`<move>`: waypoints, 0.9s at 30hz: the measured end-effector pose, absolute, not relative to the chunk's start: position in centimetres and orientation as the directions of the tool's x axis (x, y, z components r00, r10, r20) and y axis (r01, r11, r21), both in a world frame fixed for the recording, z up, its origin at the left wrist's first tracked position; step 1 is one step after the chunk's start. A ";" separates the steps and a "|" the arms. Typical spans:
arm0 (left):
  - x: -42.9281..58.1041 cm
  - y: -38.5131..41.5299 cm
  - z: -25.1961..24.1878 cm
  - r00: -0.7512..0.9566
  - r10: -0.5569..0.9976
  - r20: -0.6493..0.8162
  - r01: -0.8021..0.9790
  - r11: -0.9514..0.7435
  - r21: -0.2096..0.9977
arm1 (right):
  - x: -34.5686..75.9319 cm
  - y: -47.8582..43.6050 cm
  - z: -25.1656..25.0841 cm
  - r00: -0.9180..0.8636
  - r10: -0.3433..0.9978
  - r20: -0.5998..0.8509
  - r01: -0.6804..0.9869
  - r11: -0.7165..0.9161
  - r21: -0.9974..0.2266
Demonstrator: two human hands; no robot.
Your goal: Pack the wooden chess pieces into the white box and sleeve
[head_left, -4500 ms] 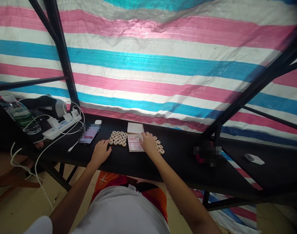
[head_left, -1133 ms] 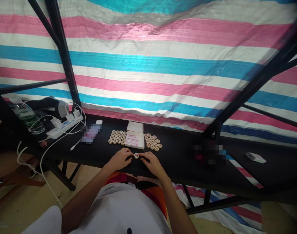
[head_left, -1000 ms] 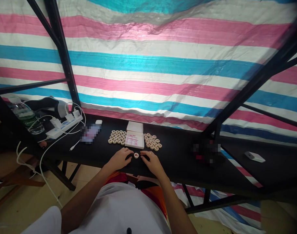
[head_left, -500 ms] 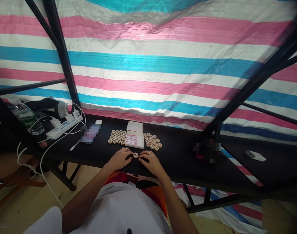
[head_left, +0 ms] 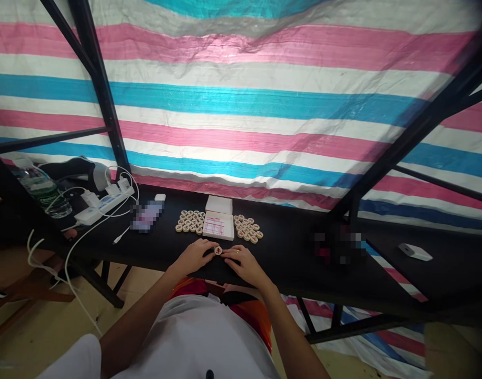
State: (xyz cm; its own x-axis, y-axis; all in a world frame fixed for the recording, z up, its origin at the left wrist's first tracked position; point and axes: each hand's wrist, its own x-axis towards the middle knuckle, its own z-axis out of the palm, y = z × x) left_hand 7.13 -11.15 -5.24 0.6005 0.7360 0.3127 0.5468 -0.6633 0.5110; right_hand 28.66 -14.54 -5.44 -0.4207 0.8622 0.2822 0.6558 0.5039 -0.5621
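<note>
A round, pale Chinese chess piece [head_left: 218, 251] with a red character is between my hands, near the front of the black table. My left hand [head_left: 194, 256] grips its left side between thumb and fingers. The fingertips of my right hand [head_left: 244, 261] touch the piece from the right, with the fingers stretched out and the thumb apart. Just beyond the hands lies an opened white box [head_left: 227, 226] with a pink-lined paper in it. Several Chinese chess pieces [head_left: 190, 221] are grouped in rows left of the box, and a looser cluster of pieces [head_left: 248, 229] lies to its right.
On the left are a blurred phone [head_left: 146, 216], a white power strip [head_left: 105, 204] with cables and a water bottle [head_left: 45, 192]. A blurred dark object [head_left: 337, 245] and a white block [head_left: 414, 252] are on the right. Black metal posts [head_left: 100, 89] frame the table before a striped sheet.
The chess piece has shifted slightly left, into my left hand's fingers. My right hand has moved a little left with its fingers straighter.
</note>
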 end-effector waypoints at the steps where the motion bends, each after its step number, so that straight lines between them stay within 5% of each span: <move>1: 7.1 -11.1 -5.2 0.604 0.733 0.313 0.545 -0.666 0.509 | 28.5 -14.4 -5.5 -0.411 0.866 0.284 0.651 0.497 -0.574; 8: 7.1 -10.9 -5.4 0.610 0.731 0.306 0.551 -0.669 0.500 | 27.5 -13.4 -5.7 -0.185 0.956 0.228 0.664 0.293 -0.688; 27: 6.8 -11.6 -4.1 0.657 0.719 0.226 0.480 -0.631 0.609 | 26.9 -14.7 -4.9 -0.282 0.918 0.279 0.644 0.396 -0.654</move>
